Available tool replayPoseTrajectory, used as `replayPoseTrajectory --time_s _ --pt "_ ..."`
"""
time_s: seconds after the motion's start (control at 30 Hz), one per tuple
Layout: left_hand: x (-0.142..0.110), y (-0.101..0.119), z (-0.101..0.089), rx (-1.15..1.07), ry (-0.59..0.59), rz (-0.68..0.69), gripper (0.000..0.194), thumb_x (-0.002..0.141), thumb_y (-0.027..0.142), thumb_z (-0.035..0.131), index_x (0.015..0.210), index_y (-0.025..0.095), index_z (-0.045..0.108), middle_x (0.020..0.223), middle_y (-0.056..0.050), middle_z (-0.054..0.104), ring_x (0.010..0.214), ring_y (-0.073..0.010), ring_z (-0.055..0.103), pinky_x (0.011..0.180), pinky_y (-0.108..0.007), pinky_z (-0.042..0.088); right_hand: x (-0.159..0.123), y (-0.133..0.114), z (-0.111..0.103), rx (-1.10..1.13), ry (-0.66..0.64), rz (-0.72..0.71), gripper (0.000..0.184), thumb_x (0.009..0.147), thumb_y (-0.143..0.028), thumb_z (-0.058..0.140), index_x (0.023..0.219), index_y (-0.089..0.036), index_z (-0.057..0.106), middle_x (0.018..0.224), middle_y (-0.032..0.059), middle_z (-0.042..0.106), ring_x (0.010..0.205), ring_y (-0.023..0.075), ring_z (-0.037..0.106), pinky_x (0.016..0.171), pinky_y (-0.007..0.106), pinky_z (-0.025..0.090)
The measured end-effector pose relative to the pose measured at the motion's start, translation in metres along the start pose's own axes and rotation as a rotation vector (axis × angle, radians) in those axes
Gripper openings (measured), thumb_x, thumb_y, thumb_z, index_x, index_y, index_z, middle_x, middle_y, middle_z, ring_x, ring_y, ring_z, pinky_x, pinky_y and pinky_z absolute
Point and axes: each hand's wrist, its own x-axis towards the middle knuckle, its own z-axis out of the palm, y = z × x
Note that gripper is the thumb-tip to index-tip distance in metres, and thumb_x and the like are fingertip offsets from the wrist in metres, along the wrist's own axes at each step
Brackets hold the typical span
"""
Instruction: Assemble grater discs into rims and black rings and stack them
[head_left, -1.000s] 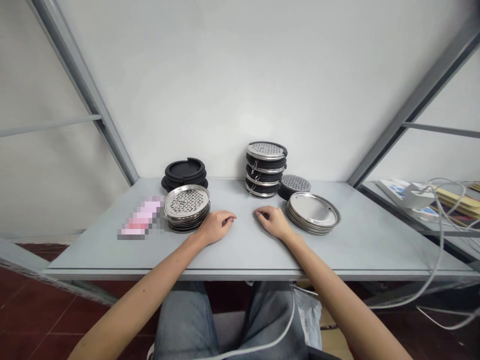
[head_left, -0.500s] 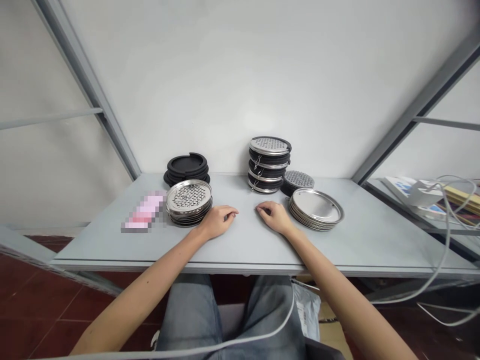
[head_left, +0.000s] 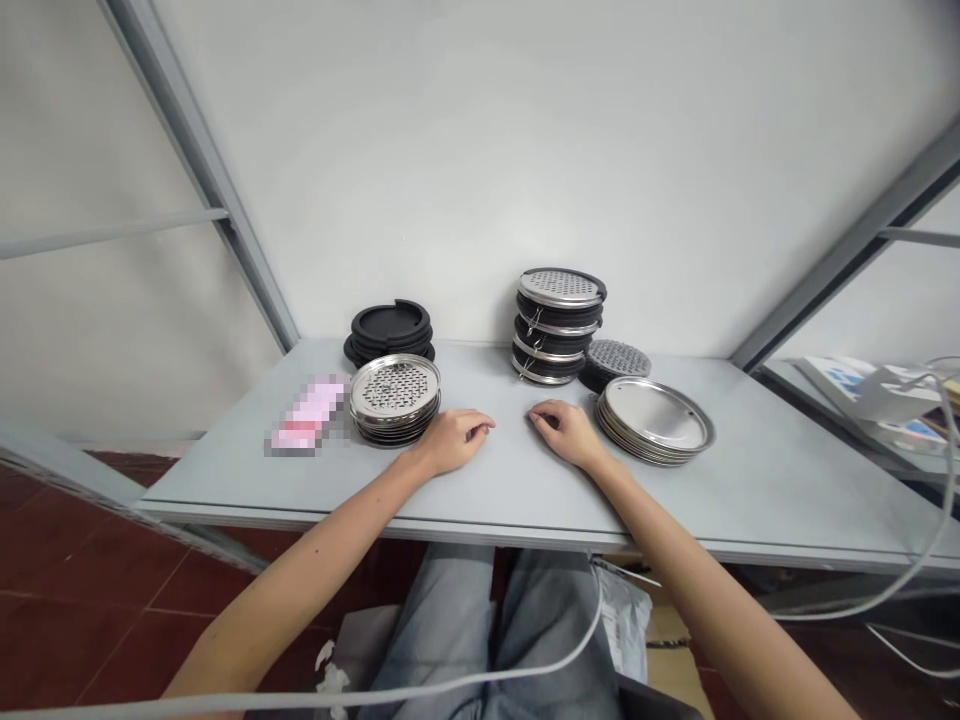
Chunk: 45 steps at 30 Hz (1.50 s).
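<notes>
My left hand (head_left: 452, 441) rests on the grey table, loosely curled and open, with nothing visible in it. Close beside it stands a stack of round metal grater discs (head_left: 395, 392), the top one full of raised holes. My right hand (head_left: 568, 433) also lies on the table, half curled and open, holding nothing I can see. Just right of it is a stack of smooth round metal plates (head_left: 660, 412). Between and beyond the hands rises a stack of black-ringed metal discs (head_left: 561, 290) with wire clips. A grey studded disc on a black base (head_left: 619, 358) sits behind the plates.
Black round rings or trays (head_left: 390, 322) are stacked at the back left. A pink blurred-out item (head_left: 307, 415) lies left of the grater discs. Metal frame posts (head_left: 225, 205) flank the table (head_left: 787, 470). A white cable (head_left: 450, 685) crosses my lap.
The view has shifted, so the table and everything on it appear farther right and slightly higher. My legs have moved closer together. Both hands stay in place on the table.
</notes>
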Motion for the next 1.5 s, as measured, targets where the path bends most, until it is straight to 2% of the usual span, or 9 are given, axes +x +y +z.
replayPoseTrajectory --time_s 0.47,0.7,0.83,0.9,0.97,1.1,1.23,1.37,1.5 --pt "-0.001 -0.001 -0.001 -0.009 0.045 0.01 0.022 0.086 0.01 0.05 0.096 0.018 0.068 0.092 -0.004 0.072 0.082 -0.0156 0.067 0.077 -0.026 0.053 0.0 0.0 0.0 -0.009 -0.007 -0.024 0.02 0.084 -0.02 0.051 0.085 -0.017 0.072 0.092 0.0077 0.073 0.086 0.021 0.065 0.08 0.032 0.049" --pt "-0.001 -0.003 -0.002 0.036 0.107 0.062 0.026 0.087 0.012 0.049 0.105 0.018 0.066 0.087 -0.003 0.072 0.079 -0.0156 0.067 0.077 -0.028 0.052 -0.003 0.0 -0.001 0.016 0.019 -0.012 0.02 0.083 -0.019 0.052 0.086 -0.018 0.071 0.091 0.0066 0.074 0.085 0.0207 0.066 0.079 0.031 0.049" --pt "-0.002 0.014 -0.028 0.088 0.199 0.198 0.024 0.088 0.016 0.049 0.106 0.02 0.065 0.09 -0.005 0.072 0.084 -0.0175 0.067 0.08 -0.032 0.052 -0.003 0.0 -0.001 0.017 0.042 -0.003 0.019 0.083 -0.019 0.052 0.086 -0.018 0.071 0.089 0.0065 0.074 0.083 0.021 0.066 0.078 0.032 0.049" --pt "0.0 0.022 -0.051 0.125 0.291 0.157 0.021 0.089 0.021 0.051 0.104 0.02 0.066 0.095 -0.005 0.072 0.089 -0.0185 0.066 0.086 -0.033 0.051 -0.003 0.0 -0.001 0.021 0.041 -0.004 0.019 0.083 -0.019 0.052 0.086 -0.019 0.071 0.089 0.0063 0.073 0.082 0.0208 0.066 0.077 0.031 0.049" --pt "0.005 0.022 -0.077 0.2 0.369 0.03 0.021 0.09 0.026 0.051 0.103 0.02 0.065 0.104 -0.005 0.069 0.099 -0.0201 0.064 0.093 -0.033 0.048 -0.003 0.0 0.0 0.022 0.028 -0.017 0.019 0.084 -0.019 0.052 0.085 -0.019 0.071 0.089 0.0062 0.073 0.083 0.0206 0.066 0.078 0.031 0.049" --pt "0.02 -0.007 -0.123 0.356 0.332 -0.204 0.023 0.088 0.033 0.052 0.102 0.02 0.066 0.108 -0.005 0.067 0.105 -0.0231 0.061 0.095 -0.036 0.047 -0.003 -0.001 0.0 0.013 0.009 -0.036 0.02 0.084 -0.018 0.051 0.086 -0.018 0.071 0.089 0.006 0.073 0.084 0.0206 0.065 0.078 0.031 0.049" --pt "0.033 -0.051 -0.149 0.497 0.223 -0.397 0.027 0.085 0.034 0.054 0.103 0.017 0.067 0.11 -0.009 0.068 0.104 -0.0266 0.061 0.093 -0.039 0.048 -0.003 0.0 0.001 0.002 0.011 -0.054 0.02 0.084 -0.019 0.051 0.085 -0.019 0.071 0.089 0.0062 0.073 0.083 0.0204 0.064 0.077 0.031 0.048" --pt "0.044 -0.083 -0.153 0.611 0.145 -0.425 0.041 0.084 0.04 0.054 0.114 0.014 0.063 0.12 -0.012 0.064 0.112 -0.0295 0.058 0.096 -0.041 0.045 -0.003 0.0 0.0 0.002 0.007 -0.052 0.02 0.084 -0.018 0.05 0.086 -0.019 0.071 0.089 0.0062 0.073 0.083 0.0205 0.064 0.076 0.031 0.048" --pt "0.059 -0.099 -0.143 0.652 -0.007 -0.365 0.035 0.085 0.038 0.053 0.111 0.017 0.065 0.117 -0.011 0.067 0.111 -0.028 0.06 0.096 -0.039 0.045 -0.003 -0.001 0.0 0.002 0.008 -0.049 0.02 0.085 -0.019 0.05 0.085 -0.019 0.07 0.088 0.0059 0.072 0.083 0.0206 0.064 0.077 0.031 0.048"
